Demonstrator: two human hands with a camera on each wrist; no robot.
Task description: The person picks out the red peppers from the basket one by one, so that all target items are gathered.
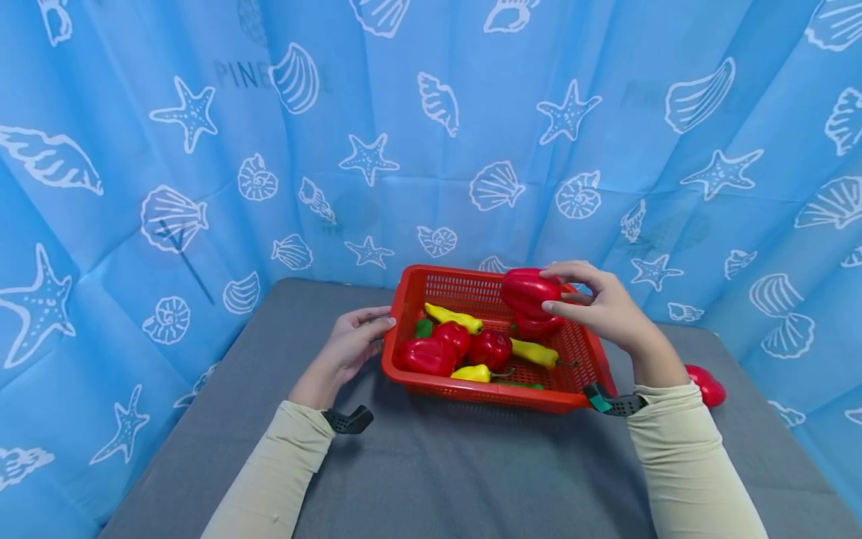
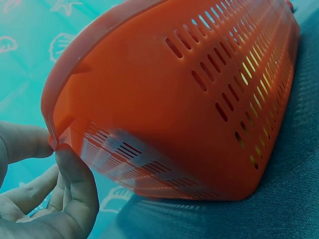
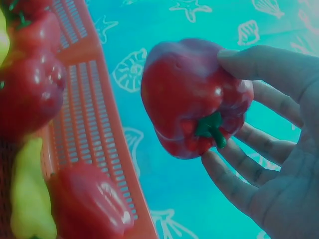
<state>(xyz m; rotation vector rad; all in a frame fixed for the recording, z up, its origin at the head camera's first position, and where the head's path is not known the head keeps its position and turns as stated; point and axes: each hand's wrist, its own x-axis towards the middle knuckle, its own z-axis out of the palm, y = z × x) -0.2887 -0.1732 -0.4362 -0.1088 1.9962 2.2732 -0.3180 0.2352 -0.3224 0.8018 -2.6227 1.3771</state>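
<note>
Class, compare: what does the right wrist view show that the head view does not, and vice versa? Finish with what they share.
Only the right wrist view: the green stem of the held red bell pepper.

Only the head view: the left hand gripping the red plastic basket, the grey cloth, and another red bell pepper by the right sleeve.

Both: the right hand holding its pepper, the basket, yellow peppers and the shell-print curtain.
</note>
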